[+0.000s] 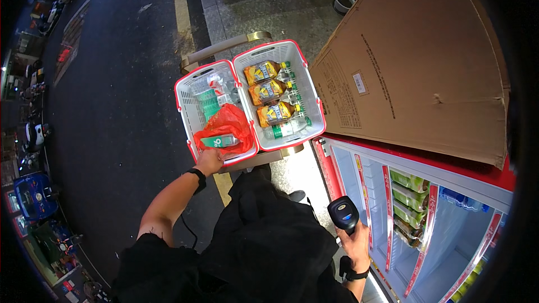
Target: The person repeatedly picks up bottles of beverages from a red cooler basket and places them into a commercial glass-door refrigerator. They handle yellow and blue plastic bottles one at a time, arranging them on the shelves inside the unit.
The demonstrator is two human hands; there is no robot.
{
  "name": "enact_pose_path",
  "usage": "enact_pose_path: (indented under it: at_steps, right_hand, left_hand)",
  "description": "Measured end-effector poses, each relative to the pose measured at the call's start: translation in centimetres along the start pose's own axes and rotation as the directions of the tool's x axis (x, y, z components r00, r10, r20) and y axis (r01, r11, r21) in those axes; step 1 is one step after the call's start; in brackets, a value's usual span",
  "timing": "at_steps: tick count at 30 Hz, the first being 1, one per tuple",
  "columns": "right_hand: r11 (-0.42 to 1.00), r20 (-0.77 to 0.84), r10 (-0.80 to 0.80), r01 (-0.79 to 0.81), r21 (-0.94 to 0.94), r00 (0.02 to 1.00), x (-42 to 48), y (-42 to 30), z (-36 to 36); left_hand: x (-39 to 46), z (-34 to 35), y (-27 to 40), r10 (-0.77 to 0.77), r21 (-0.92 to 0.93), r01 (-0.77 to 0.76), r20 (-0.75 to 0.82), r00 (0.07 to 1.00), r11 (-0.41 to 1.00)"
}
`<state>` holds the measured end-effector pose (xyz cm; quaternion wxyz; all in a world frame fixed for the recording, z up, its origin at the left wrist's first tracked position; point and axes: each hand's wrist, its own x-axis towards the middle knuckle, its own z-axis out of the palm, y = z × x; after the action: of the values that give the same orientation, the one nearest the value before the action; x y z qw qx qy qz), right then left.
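My left hand reaches over the near corner of the left basket, fingers closed at the edge of a red plastic bag. A clear bottle with a green label lies on the bag. Clear and green-labelled bottles lie farther back in this basket. The right basket stands alongside, holding several orange-labelled drink bottles with yellow caps and a green-capped bottle. My right hand grips a black handheld barcode scanner, away from the baskets.
On my right is a lit, red-trimmed refrigerated display with packaged drinks on its shelves. A big cardboard box rests above it. Both baskets sit on a support with a tan frame. Parked scooters line the road's far side.
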<state>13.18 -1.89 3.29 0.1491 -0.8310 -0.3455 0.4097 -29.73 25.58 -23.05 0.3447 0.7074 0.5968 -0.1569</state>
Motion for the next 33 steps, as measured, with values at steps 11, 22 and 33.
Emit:
enact_pose_path:
  at_steps: [11, 22, 33]
  right_hand:
    - [1.0, -0.007, -0.011, 0.011, 0.02, 1.0, 0.5, 0.5, 0.2]
    - [0.999, -0.009, -0.023, 0.023, 0.034, 1.0, 1.4, 0.1, 0.2]
    - [0.998, -0.022, -0.054, 0.053, -0.04, 0.998, 2.2, -0.3, 0.1]
  left_hand:
    - [1.6, -1.4, -1.0, -0.138, -0.196, 0.101, -0.18, 0.974, 0.975]
    - [4.8, -3.5, -0.5, -0.031, -0.161, -0.009, -0.247, 0.968, 0.987]
    - [6.1, -0.9, -2.5, 0.082, 0.049, -0.077, -0.104, 0.991, 0.996]
